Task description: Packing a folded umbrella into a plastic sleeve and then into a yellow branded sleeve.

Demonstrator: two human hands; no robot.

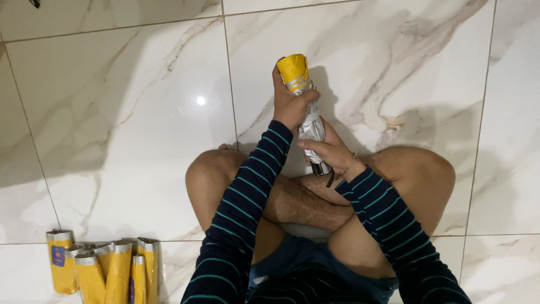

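Note:
I sit cross-legged on a marble floor and hold a folded umbrella (306, 107), silver with a yellow end, pointing away from me. My left hand (289, 104) grips it near the yellow end. Lower down, my right hand (329, 151) wraps around the silver part close to the handle end. Both sleeves are dark with teal stripes.
A bunch of yellow and silver sleeves (104, 270) lies on the floor at the lower left, beside my left knee (205, 177). White marble tiles (112, 112) with grey veins spread all around.

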